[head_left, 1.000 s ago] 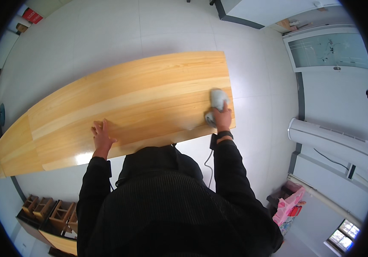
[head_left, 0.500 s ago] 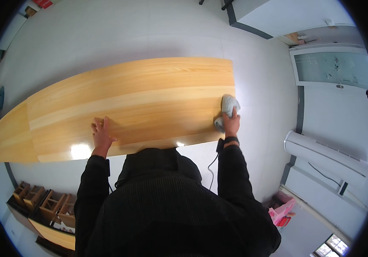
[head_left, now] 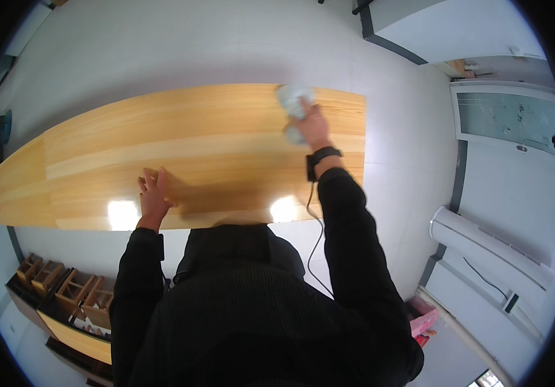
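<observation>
A long, glossy wooden table [head_left: 213,142] stretches across in front of me. My right hand [head_left: 312,124] presses a pale grey cloth [head_left: 297,97] onto it, close to the far edge and toward the right end. The cloth is crumpled and blurred by motion, and part of it sticks out beside the palm. On the near left part of the tabletop rests my left hand [head_left: 153,198], its fingers spread and nothing in it. A black band with a cable goes round my right wrist.
Stacked wooden stools [head_left: 74,293] stand behind me at the left. To the right is a white wall with a long white cylindrical unit [head_left: 484,245] and a glass-panelled door [head_left: 506,115]. A pink bag [head_left: 424,320] sits at the lower right. Pale tiled floor surrounds the table.
My right hand has carried the cloth from the right end near the front to the far edge, moving away and leftward. My left hand has stayed almost in place.
</observation>
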Motion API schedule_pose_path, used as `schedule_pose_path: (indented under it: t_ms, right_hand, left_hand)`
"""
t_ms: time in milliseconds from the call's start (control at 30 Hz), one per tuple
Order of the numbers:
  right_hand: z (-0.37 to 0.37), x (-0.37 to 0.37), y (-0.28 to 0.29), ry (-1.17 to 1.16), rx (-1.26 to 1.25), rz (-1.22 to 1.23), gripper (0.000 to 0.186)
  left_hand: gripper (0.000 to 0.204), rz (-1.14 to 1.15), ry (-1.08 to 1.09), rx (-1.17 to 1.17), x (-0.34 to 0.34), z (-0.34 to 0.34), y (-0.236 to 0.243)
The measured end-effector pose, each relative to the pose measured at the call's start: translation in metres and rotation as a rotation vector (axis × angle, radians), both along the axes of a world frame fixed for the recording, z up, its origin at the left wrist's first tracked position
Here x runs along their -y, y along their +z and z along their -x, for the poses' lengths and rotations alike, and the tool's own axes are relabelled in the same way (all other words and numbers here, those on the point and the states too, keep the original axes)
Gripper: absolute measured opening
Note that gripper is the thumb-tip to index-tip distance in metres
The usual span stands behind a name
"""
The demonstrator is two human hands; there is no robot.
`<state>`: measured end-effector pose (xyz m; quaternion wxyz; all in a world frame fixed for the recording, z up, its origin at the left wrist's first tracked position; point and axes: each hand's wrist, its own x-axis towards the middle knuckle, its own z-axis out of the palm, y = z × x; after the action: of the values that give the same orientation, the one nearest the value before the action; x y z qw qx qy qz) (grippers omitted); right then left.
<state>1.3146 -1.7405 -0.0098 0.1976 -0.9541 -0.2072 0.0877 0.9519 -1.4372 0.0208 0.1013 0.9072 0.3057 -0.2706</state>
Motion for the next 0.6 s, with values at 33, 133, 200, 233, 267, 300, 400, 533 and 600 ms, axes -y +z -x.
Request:
schedule_pose_path:
  t_ms: [33,133,200,233,267,300,400,533,600]
  right_hand:
    - [0.025,-0.015,0.008,0.098,-0.068,-0.001,0.066]
    - [0.096,-0.016,0.01,0.292,-0.151,-0.06,0.061]
    - [0.132,-0.004,0.034,0.369,-0.239,-0.006,0.06]
    - [0.143,0.011,0.035,0.331,-0.218,-0.011,0.06]
    - [0.147,0.031,0.034,0.299,-0.199,-0.017,0.06]
    - [0.143,0.048,0.033,0.268,-0.179,-0.022,0.06]
    - [0.114,0.092,0.034,-0.121,-0.169,0.063,0.063]
    - [0.058,0.1,0.016,-0.503,-0.038,0.09,0.064]
    - [0.056,0.082,-0.002,-0.423,0.027,0.039,0.064]
  left_hand:
    - [0.119,0.0,0.011,-0.01,0.0,0.001,0.003]
    - [0.119,-0.004,0.014,-0.003,-0.001,0.005,0.0]
    - [0.119,-0.007,0.012,-0.002,-0.002,0.005,-0.001]
    - [0.119,-0.009,0.011,-0.007,-0.001,0.004,0.0]
    - [0.12,-0.012,0.015,-0.014,-0.001,0.004,0.001]
    - [0.12,-0.015,0.01,-0.007,-0.001,0.005,0.001]
    - [0.12,-0.025,-0.007,0.007,-0.003,0.011,-0.004]
    - [0.121,-0.029,-0.015,0.008,-0.004,0.008,-0.007]
    - [0.12,-0.015,-0.016,0.002,-0.003,0.006,-0.005]
